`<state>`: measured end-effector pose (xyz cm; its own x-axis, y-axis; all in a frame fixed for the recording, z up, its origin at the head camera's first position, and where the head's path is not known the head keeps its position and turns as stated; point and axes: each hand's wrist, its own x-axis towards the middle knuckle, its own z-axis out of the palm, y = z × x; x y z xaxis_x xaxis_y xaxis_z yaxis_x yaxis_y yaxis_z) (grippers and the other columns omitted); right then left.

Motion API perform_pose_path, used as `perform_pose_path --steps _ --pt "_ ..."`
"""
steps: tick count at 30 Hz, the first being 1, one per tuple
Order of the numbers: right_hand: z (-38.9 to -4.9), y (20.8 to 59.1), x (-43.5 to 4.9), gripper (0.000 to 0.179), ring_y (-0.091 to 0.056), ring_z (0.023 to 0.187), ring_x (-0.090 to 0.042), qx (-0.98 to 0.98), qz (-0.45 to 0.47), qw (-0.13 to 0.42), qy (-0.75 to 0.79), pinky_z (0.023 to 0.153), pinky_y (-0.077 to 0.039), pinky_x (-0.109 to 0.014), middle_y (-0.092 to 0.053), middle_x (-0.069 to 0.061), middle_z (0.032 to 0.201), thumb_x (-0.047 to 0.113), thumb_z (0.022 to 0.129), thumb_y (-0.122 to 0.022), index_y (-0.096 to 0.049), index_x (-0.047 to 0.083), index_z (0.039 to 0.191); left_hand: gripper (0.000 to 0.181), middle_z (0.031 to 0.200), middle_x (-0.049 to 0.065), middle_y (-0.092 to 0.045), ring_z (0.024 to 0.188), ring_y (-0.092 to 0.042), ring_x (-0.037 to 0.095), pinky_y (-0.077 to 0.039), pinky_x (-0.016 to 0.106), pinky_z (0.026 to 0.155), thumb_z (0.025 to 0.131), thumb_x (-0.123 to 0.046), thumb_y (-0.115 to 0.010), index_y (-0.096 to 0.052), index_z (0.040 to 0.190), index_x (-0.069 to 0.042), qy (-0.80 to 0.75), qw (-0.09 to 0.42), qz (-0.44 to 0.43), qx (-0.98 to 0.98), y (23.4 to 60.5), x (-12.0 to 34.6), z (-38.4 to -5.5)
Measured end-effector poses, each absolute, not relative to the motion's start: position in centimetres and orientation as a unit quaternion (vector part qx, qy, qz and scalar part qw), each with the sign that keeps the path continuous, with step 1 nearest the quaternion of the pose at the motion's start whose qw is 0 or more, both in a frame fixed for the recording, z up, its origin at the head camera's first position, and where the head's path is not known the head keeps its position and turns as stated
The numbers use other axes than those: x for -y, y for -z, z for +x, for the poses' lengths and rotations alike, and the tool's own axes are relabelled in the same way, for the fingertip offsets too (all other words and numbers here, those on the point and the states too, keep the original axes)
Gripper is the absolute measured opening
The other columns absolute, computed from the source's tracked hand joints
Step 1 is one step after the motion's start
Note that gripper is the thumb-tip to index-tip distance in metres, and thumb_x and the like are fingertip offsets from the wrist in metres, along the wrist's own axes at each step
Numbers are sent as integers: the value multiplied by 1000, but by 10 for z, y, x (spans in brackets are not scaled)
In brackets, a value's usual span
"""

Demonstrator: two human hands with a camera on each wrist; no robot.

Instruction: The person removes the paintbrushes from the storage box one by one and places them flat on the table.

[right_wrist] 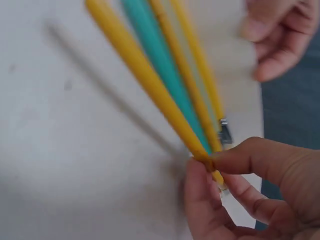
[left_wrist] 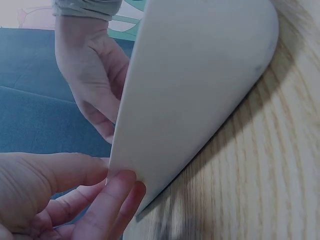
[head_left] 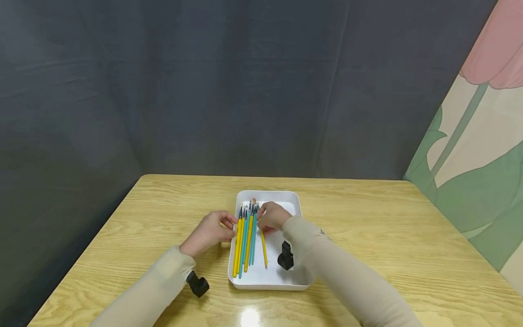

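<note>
A person's 2 hands work over a shallow white tray (head_left: pixel 274 278) on a wood-grain table (head_left: pixel 367 236). The tray lies lengthwise in front of the person, a position that seems chosen so both hands can reach it easily.

The left hand (head_left: pixel 210 230) pinches the tray's left rim, thumb at the edge and fingertips against the outer wall. Its grip is nearly closed, with only the thin wall between; this probably steadies the tray and keeps that hand out of the brushes' way.

The right hand (head_left: pixel 274 215), inside the tray, has thumb and fingertips brought together on 1 yellow paintbrush (head_left: pixel 264 250), near its bristle end. Holding it there likely leaves the long handle free to be swung into line. The handle points back toward the person, and its shadow falls apart from it, suggesting it is raised off the tray floor.

This brush is just right of a row of yellow and teal paintbrushes (head_left: pixel 249 240) along the tray's left side. They lie roughly parallel, bristles at the far end, handles near, perhaps to pack neatly. The bristles of the held brush are too blurred to tell.
</note>
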<state>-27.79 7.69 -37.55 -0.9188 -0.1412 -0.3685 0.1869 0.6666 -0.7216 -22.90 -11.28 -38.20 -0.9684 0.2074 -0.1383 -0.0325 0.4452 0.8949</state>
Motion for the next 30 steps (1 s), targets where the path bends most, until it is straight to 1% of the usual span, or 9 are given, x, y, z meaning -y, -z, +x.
perform_pose_path --steps 3,6,13,17,23,26,30 --pt "-277 367 -84 27 -55 61 -15 -867 20 224 444 61 -57 -26 -53 -6 75 -6 79 -66 -59 2 104 25 97 13 -57 76 -59 19 -58 29 68 83 4 -69 -64 107 2 -527 113 49 -841 382 112 -229" --pt "-277 358 -93 32 -54 67 -15 -844 24 238 481 68 -58 -28 -53 -6 79 -4 82 -66 -59 3 113 24 96 13 -57 76 -58 19 -58 29 68 82 5 -69 -64 106 3 -527 110 50 -841 383 112 -229" --pt "-273 340 -120 39 -61 77 -15 -793 0 233 562 81 -58 -35 -60 -7 90 -2 87 -62 -54 1 125 24 97 13 -57 77 -58 19 -58 30 68 82 4 -69 -63 105 2 -524 110 50 -843 383 112 -229" --pt "-268 329 -138 39 -63 83 -17 -773 -20 225 593 83 -57 -36 -59 -8 97 -2 89 -62 -52 2 127 24 98 13 -57 77 -58 19 -57 30 69 83 3 -69 -64 106 1 -521 112 48 -845 383 112 -228" --pt "-258 316 -170 39 -63 85 -14 -748 -53 207 629 79 -57 -30 -57 -4 98 -4 92 -58 -47 1 129 25 100 14 -58 78 -58 20 -57 29 69 83 3 -70 -64 107 1 -517 115 45 -847 381 111 -227" --pt "-255 314 -187 39 -63 86 -12 -744 -71 200 634 81 -57 -29 -57 -4 101 -3 92 -59 -46 0 129 25 100 14 -58 78 -58 19 -57 29 69 83 3 -70 -63 106 1 -517 113 44 -848 380 111 -226" --pt "-253 318 -207 40 -63 87 -11 -752 -63 188 628 83 -57 -30 -56 -5 104 -1 91 -61 -47 0 128 24 100 14 -58 78 -58 19 -57 29 69 82 3 -69 -63 106 2 -519 112 47 -846 380 111 -226"
